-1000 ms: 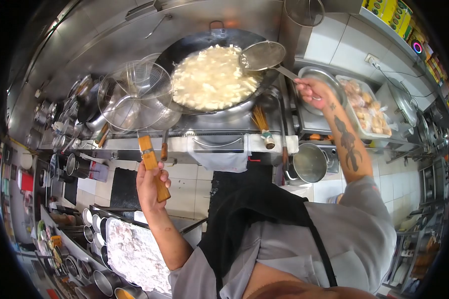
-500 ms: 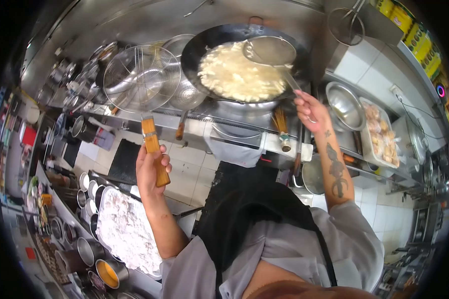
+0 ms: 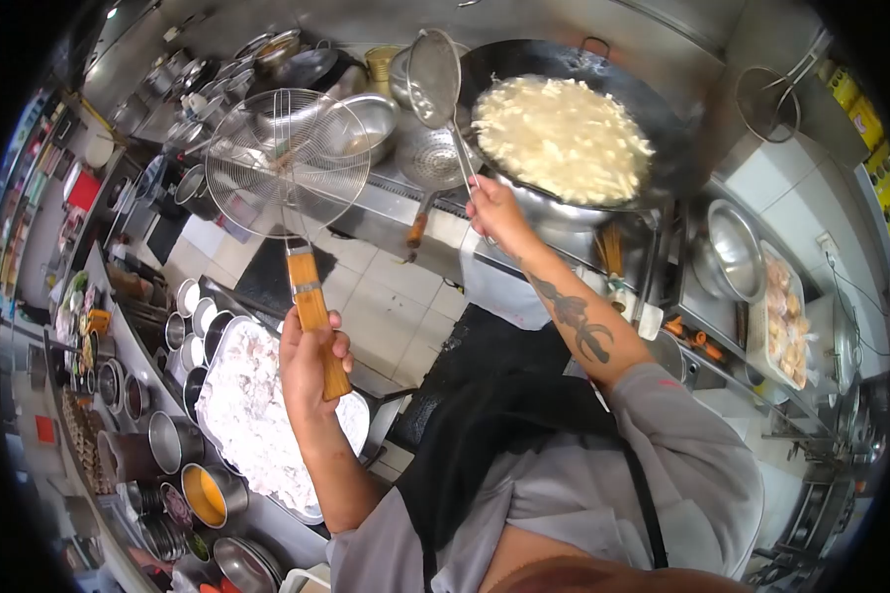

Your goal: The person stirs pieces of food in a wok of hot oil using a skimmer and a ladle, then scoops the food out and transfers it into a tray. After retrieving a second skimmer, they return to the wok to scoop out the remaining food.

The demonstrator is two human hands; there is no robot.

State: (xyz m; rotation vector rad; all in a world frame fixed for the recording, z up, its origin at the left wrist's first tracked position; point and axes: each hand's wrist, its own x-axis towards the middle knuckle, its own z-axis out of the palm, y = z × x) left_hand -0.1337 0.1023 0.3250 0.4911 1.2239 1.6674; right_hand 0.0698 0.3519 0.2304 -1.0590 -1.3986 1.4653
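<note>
My left hand (image 3: 311,358) is wrapped round the wooden handle of a wide wire spider strainer (image 3: 285,163), its round basket held out over the counter edge. My right hand (image 3: 501,212) grips the thin metal handle of a fine-mesh skimmer (image 3: 433,79), raised to the left of the wok. Inside the big dark wok (image 3: 677,119), pale battered pieces (image 3: 564,138) fill bubbling oil. A perforated ladle (image 3: 431,160) with a wooden handle lies on the stove between the two tools.
A tray of white-floured pieces (image 3: 257,415) is at lower left, near pots and a container of orange liquid (image 3: 208,496). On the right are a steel bowl (image 3: 730,252), a tub of light-brown food (image 3: 783,316) and a bamboo brush (image 3: 611,262). Another strainer (image 3: 769,104) hangs upper right.
My right hand has swung the skimmer left, from above the wok to beside it. My left hand has come slightly lower with the spider strainer. The view has turned left.
</note>
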